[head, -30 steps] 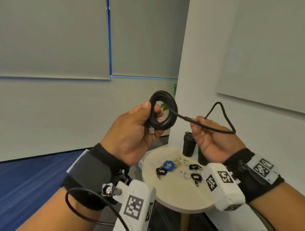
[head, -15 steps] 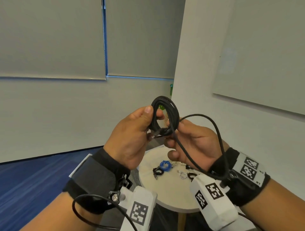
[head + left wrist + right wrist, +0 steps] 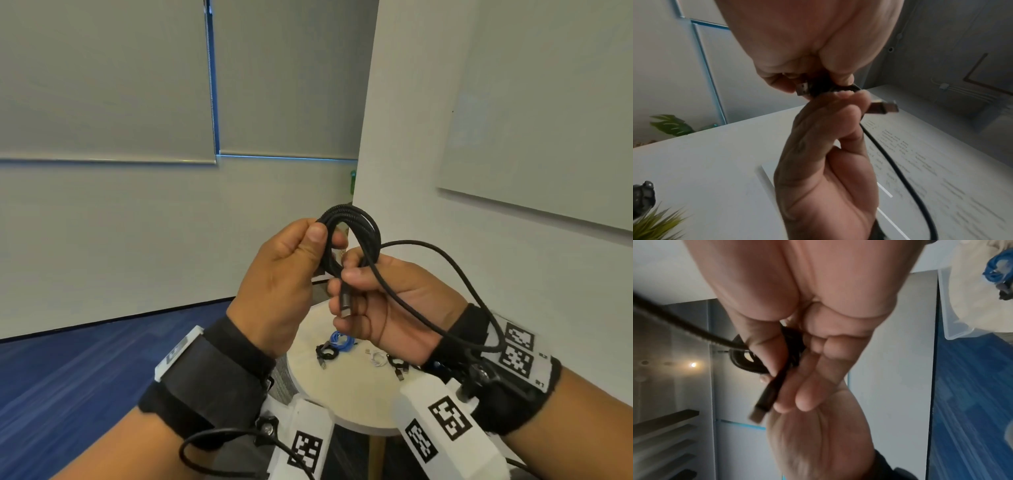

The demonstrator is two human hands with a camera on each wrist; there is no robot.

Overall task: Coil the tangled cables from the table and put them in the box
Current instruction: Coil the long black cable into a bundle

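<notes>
A black braided cable (image 3: 356, 236) is wound into a small coil held up in front of me. My left hand (image 3: 291, 270) pinches the coil's left side between thumb and fingers, with a USB plug (image 3: 802, 89) sticking out by its fingertips. My right hand (image 3: 373, 298) grips the free end just behind its metal plug (image 3: 345, 301), right below the coil. A loose loop of the same cable (image 3: 455, 270) arcs out to the right and drops past my right wrist. The box is not clearly in the head view.
Below my hands is a round pale table (image 3: 352, 394) with a blue coiled cable (image 3: 340, 341), small black cables (image 3: 323, 353) and a white one (image 3: 376, 359). A clear container's edge (image 3: 949, 318) shows in the right wrist view. Blue carpet lies left, a white wall right.
My right hand came in from the right to meet the coil and now holds the plug end beneath it. The free length went from a stretched line to a slack loop.
</notes>
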